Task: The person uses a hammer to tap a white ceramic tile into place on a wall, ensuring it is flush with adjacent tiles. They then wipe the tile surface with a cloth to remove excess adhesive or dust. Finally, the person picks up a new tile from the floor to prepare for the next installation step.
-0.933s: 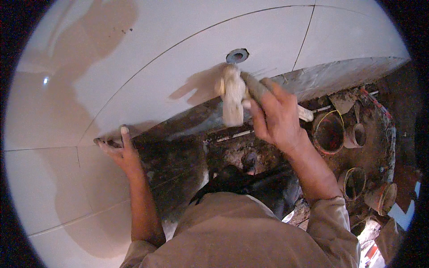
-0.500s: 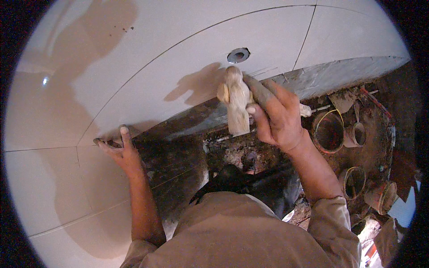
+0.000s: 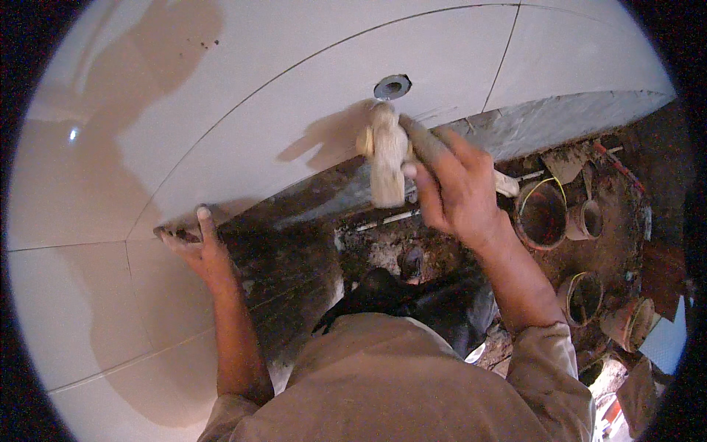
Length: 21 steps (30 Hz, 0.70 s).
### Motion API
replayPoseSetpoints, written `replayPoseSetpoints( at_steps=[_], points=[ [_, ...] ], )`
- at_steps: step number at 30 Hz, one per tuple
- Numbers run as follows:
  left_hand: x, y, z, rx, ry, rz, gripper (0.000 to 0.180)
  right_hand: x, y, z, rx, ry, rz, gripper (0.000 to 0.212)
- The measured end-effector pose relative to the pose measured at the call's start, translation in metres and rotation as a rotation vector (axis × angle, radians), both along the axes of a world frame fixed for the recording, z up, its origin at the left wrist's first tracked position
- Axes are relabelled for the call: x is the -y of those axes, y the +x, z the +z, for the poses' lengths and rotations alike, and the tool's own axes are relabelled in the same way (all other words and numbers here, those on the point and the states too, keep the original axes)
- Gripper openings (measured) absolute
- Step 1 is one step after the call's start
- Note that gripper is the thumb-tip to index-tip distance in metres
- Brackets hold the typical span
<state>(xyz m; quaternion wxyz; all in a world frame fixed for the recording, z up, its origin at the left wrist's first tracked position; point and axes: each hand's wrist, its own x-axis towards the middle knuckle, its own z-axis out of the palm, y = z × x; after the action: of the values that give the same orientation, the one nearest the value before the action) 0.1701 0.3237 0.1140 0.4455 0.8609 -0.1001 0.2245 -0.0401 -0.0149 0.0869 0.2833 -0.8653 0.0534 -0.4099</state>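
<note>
My right hand [image 3: 460,184] is closed round the handle of a pale, worn mallet [image 3: 387,158]. The mallet's head is close against the light wall tile [image 3: 294,125], just below a round hole with a grey pipe end [image 3: 393,87] in it; whether it touches the tile I cannot tell. At the tile's lower left corner is my left hand [image 3: 202,254], its thumb stretched up on the face and its fingers spread along the lower edge, partly in shadow. Below that edge runs a strip of bare grey wall [image 3: 574,118].
Several buckets stand on the dirty floor to the right, among them a round one with a yellow handle [image 3: 541,214] and a smaller pot [image 3: 585,219]. A red-ended bar [image 3: 618,166] lies beyond them. Side wall tiles [image 3: 59,309] are at the left.
The mallet's head has shifted slightly upward and tilted, its lower end now higher. My right hand turned a little with it. My left hand stayed at the tile corner.
</note>
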Motion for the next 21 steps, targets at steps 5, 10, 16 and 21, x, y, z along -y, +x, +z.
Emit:
replayPoseSetpoints(
  at_steps=[5, 10, 16, 21],
  points=[
    [0.003, -0.001, 0.001, 0.005, -0.005, 0.032, 0.106, -0.002, -0.001, 0.003, 0.088, -0.033, 0.033, 0.044],
    [0.005, -0.004, 0.002, -0.007, 0.002, 0.038, 0.106, -0.003, -0.001, -0.001, -0.009, 0.047, 0.023, 0.047],
    [-0.001, -0.001, -0.004, 0.018, 0.086, 0.108, 0.109, -0.003, 0.002, 0.0, 0.026, 0.055, -0.02, 0.044],
    [0.001, -0.002, -0.003, 0.0, 0.064, 0.061, 0.111, -0.003, 0.002, 0.004, 0.038, 0.037, 0.026, 0.044]
  ],
)
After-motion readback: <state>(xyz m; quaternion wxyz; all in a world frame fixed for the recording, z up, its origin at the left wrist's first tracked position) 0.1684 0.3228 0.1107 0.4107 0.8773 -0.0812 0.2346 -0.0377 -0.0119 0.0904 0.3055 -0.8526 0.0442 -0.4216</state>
